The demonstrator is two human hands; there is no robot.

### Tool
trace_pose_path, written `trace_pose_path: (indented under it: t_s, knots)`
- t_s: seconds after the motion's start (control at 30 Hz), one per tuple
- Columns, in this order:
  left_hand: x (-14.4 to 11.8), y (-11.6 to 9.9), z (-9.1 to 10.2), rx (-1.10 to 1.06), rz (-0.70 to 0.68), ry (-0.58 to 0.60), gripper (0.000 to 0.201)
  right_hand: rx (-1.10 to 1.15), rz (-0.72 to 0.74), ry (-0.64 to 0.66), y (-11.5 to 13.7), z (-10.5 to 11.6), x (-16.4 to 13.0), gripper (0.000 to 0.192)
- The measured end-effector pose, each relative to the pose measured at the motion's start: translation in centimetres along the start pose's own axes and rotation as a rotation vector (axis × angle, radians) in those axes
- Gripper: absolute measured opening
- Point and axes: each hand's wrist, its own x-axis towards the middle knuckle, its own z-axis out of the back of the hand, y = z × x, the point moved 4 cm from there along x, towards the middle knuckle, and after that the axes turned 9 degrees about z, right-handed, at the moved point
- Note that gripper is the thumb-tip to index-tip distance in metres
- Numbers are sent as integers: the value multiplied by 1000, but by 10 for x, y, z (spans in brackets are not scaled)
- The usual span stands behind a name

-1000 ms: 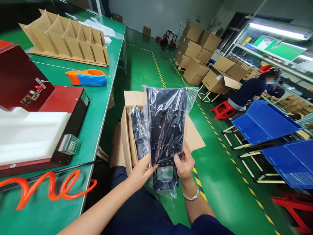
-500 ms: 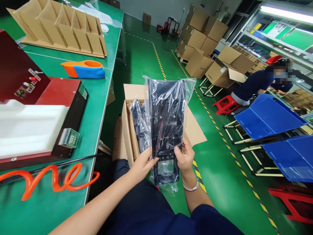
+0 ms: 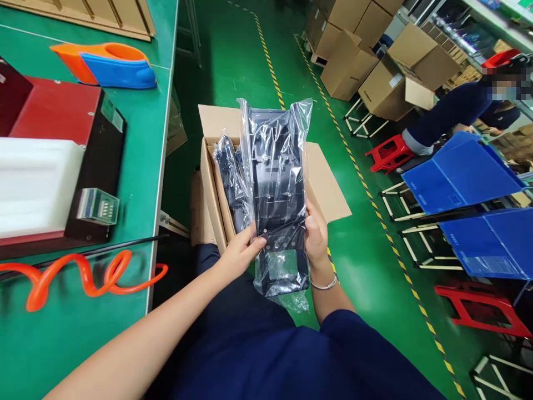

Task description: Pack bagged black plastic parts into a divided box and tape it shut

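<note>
At mid-view, in front of the person's torso, is the long, flat, black plastic panel [image 3: 268,183], in a loose, clear plastic bag [image 3: 306,116]. Both hands hold it up; the L-hand grip [image 3: 241,250], at approx 8 o'clock of the panel, is closed on the edge, thumb on the near face, other fingers mostly hidden. The R-hand grip [image 3: 316,236], at approx 4 o'clock, is closed round the opp. edge, thumb alongside; can't tell how far its fingers reach behind.

Main risk, I'd judge: slipping, b/c bag film is prob. slick & both hands sit on the 6 o'clock half, so the 12 o'clock end has no visible support & could tip away. It might then knock the open, brown cardboard box [image 3: 212,194] at 10 o'clock, or the bagged, narrow black parts [image 3: 229,172] inside it. Can't tell if panel & box touch now. Loose film at the corners could also snag on the tan cardboard flap [image 3: 328,189] at 3 o'clock; glare off the film may hide a scratch.

Orientation: long axis runs approx 12 to 6, top leaning a touch toward 11. The end w/ the rectangular opening [image 3: 283,264] pts to 6, i.e. at the person; the end w/ raised side edges pts to 12. Broad, studded face is toward the camera.
</note>
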Motion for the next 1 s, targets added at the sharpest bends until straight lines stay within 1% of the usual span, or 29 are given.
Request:
trace_pose_path:
  t_s: [0.2,0.43,0.5,0.63,0.7,0.77,0.83,0.93,0.97,1.0]
  knots:
    - [3,4,0,-59,7,23,73,-14,-54,-8,-5,-2,1,57]
    - [2,5,0,-26,26,11,74,65,-39,5,-9,0,2,52]
    - [2,4,0,-18,30,8,75,69,-49,17,-11,0,1,55]
    - [2,2,1,-17,26,14,74,66,-83,67,-13,-3,-2,72]
    - [2,5,1,-15,7,24,73,50,-102,90,-16,0,-2,73]
    - [3,9,0,5,-14,50,75,15,-113,102,-24,11,6,66]
    - [4,14,-2,55,-5,66,75,-37,-103,90,-38,30,23,60]
    - [7,17,-5,211,104,85,64,-198,-21,32,-64,63,65,61]
    - [7,17,-6,277,146,108,60,-288,1,21,-75,72,79,63]
    - [6,16,-8,343,176,138,57,-411,2,44,-86,78,92,65]
